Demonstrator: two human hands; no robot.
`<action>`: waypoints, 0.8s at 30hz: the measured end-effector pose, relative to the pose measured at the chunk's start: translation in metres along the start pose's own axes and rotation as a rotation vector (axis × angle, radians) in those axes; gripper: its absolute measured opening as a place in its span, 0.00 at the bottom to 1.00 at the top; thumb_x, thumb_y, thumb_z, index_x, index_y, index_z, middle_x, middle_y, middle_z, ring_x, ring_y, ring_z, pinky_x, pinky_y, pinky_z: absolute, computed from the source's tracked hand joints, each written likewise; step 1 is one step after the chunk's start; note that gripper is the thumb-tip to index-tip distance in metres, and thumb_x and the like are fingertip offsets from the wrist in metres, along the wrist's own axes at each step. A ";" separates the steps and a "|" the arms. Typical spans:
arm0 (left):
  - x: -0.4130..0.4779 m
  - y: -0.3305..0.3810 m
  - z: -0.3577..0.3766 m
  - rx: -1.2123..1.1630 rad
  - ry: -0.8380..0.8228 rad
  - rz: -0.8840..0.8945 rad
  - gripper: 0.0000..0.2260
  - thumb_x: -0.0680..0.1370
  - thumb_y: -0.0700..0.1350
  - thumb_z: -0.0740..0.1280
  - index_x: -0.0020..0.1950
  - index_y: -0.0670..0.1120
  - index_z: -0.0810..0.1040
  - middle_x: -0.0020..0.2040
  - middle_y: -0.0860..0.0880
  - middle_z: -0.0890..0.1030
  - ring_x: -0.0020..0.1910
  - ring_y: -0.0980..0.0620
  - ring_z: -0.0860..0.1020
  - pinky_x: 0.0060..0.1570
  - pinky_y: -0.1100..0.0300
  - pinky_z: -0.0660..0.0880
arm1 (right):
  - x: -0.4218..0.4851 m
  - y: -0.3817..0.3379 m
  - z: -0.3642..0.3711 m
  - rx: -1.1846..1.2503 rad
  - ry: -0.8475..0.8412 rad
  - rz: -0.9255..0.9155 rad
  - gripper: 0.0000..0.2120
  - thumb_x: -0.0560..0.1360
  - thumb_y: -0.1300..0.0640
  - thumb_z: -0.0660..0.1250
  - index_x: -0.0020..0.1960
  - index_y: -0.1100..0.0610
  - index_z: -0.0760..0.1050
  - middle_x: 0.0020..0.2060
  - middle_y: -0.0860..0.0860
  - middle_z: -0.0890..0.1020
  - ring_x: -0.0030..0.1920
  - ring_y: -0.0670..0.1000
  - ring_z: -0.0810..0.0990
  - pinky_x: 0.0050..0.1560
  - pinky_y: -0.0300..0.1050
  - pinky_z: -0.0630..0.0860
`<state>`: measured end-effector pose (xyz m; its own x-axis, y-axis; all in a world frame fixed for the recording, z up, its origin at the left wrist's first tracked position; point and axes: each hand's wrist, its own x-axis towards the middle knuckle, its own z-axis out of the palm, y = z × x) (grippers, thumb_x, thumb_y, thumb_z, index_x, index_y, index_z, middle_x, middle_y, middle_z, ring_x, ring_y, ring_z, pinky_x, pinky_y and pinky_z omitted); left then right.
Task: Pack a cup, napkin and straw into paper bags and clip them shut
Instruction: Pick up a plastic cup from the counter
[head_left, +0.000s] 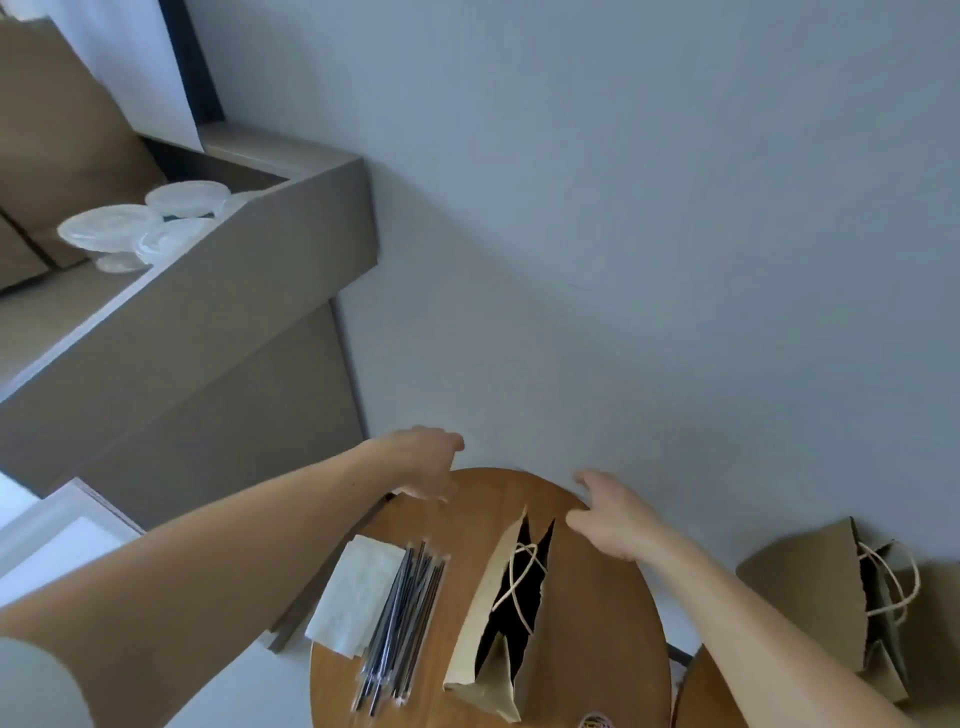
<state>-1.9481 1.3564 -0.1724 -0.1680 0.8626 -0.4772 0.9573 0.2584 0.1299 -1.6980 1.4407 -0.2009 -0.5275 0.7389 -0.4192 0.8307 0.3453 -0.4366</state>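
Round wooden table (457, 696) with napkins (353, 592), straws (402, 623), open paper bag (483, 613).

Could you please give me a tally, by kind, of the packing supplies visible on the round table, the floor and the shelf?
Brown paper bags with cord handles: 2, one on the round wooden table, one on the floor
White napkin stacks: 1
Bundles of dark wrapped straws: 1
Clear plastic cups on the shelf: 3 discernible
Total: 7
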 end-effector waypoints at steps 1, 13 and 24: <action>-0.005 -0.004 -0.014 0.025 0.066 0.000 0.32 0.76 0.55 0.68 0.77 0.49 0.61 0.71 0.47 0.71 0.66 0.44 0.72 0.61 0.49 0.74 | 0.004 -0.015 -0.011 -0.019 0.030 -0.036 0.31 0.77 0.54 0.61 0.78 0.52 0.58 0.77 0.50 0.62 0.73 0.53 0.67 0.63 0.43 0.72; -0.090 -0.123 -0.158 0.078 0.502 -0.068 0.24 0.75 0.58 0.65 0.69 0.52 0.71 0.66 0.50 0.73 0.65 0.45 0.71 0.55 0.49 0.73 | 0.034 -0.243 -0.087 -0.171 0.233 -0.426 0.26 0.78 0.50 0.64 0.74 0.53 0.66 0.73 0.52 0.70 0.71 0.53 0.70 0.70 0.47 0.66; -0.152 -0.328 -0.198 -0.049 0.617 -0.266 0.23 0.76 0.57 0.65 0.70 0.57 0.69 0.67 0.55 0.71 0.65 0.50 0.70 0.49 0.55 0.69 | 0.075 -0.463 -0.071 -0.147 0.340 -0.662 0.24 0.75 0.51 0.66 0.70 0.52 0.72 0.67 0.49 0.75 0.67 0.51 0.73 0.65 0.47 0.70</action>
<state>-2.2835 1.2270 0.0295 -0.5143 0.8535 0.0833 0.8553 0.5035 0.1224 -2.1092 1.3773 0.0262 -0.8603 0.4798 0.1721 0.3872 0.8347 -0.3916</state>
